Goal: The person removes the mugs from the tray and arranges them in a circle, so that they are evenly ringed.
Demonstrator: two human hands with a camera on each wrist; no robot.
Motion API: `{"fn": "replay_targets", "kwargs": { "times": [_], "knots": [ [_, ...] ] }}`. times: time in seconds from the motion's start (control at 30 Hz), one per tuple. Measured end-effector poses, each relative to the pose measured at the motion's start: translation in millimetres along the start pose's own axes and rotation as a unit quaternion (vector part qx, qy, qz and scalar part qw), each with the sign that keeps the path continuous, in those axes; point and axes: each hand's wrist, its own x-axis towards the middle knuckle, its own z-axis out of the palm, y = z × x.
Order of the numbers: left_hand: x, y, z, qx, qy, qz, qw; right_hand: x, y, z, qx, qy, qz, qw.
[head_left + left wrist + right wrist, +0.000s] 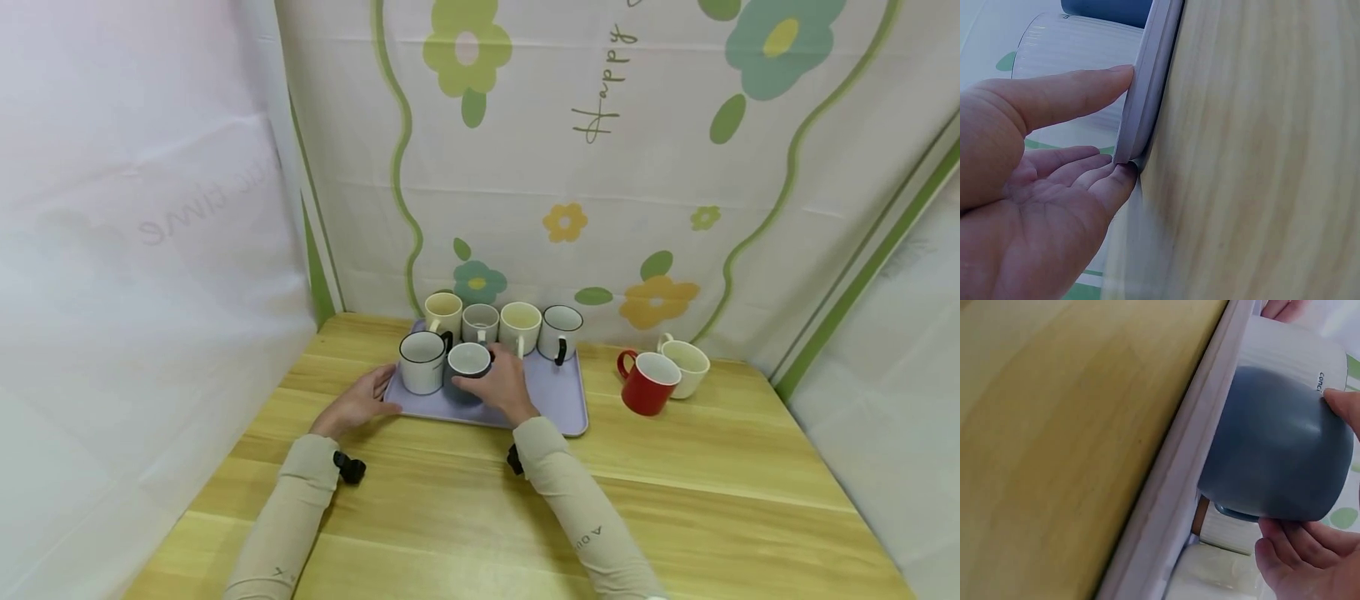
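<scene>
A lilac tray [555,396] carries several mugs in two rows. My right hand [504,383] grips a dark blue-grey mug [1279,444] with a white inside, thumb on one side and fingers on the other. This mug stands upright at the tray's front. Left of it is a white mug [422,375] with a black rim and handle. At the tray's front left corner, my left hand [362,402] holds the edge. In the left wrist view the thumb [1079,94] touches the rim on one side, and fingertips meet the corner on the other.
Along the tray's back stand a pale yellow mug [442,307], a grey mug [480,317], a cream mug [520,321] and a black-rimmed white mug [557,333]. To the right, a red mug [647,392] and another cream mug [690,367] stand on the wooden table [420,517]. Printed cloth surrounds it.
</scene>
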Motion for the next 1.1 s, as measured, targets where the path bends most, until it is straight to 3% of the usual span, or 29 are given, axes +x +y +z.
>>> {"fn": "replay_targets", "kwargs": {
  "times": [0.27,0.57,0.8,1.1],
  "knots": [
    [-0.5,1.2,0.5,0.005,0.004,-0.001,1.0000,0.9,1.3,-0.7,0.022,0.011,0.027,0.9993],
    [0.4,1.6,0.4,0.004,0.003,-0.002,1.0000,-3.3,7.9,-15.1,0.031,0.004,0.010,0.9995],
    [-0.9,1.7,1.2,0.004,0.000,-0.002,1.0000,-14.3,12.1,-40.4,0.052,-0.032,0.016,0.9980],
    [-1.4,-0.2,0.0,-0.003,0.004,-0.005,1.0000,-35.5,18.7,-85.9,0.032,-0.057,0.016,0.9977]
  ]
}}
